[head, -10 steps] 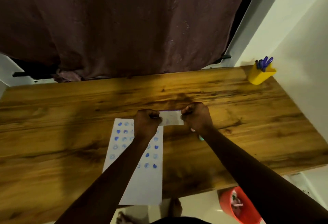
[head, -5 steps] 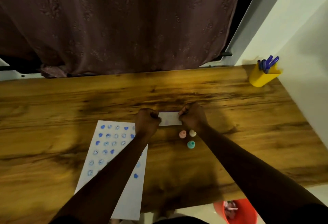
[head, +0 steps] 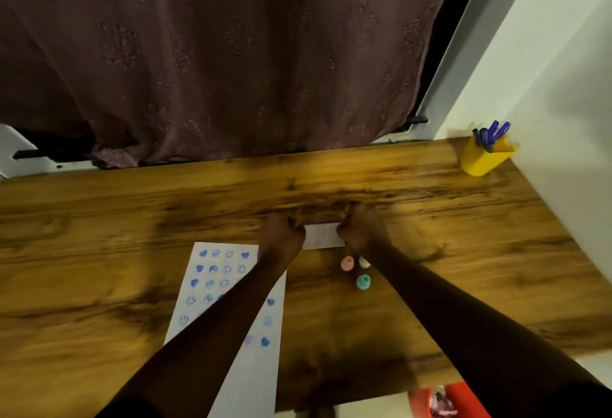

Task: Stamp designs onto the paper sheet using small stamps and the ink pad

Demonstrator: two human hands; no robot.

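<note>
A white ink pad case [head: 323, 236] lies on the wooden table [head: 99, 225], and both hands grip it. My left hand [head: 280, 240] clasps its left end, my right hand [head: 362, 230] its right end; a dark strip shows along its far edge. Whether the case is open I cannot tell. A long white paper sheet [head: 245, 374] with rows of blue hearts and smiley prints lies under my left forearm. Just in front of my right hand stand three small stamps: a pink stamp [head: 347, 264], a white stamp [head: 364, 262] and a teal stamp [head: 363, 282].
A yellow cup [head: 483, 159] holding blue pens stands at the table's far right corner against a white wall. A brown curtain [head: 215, 53] hangs behind the table. A red bin [head: 460, 401] sits on the floor below the near right edge.
The view has shifted, so the sheet and stamps sit differently in frame. Both hands stay clenched on the ends of the ink pad case at the same spot.
</note>
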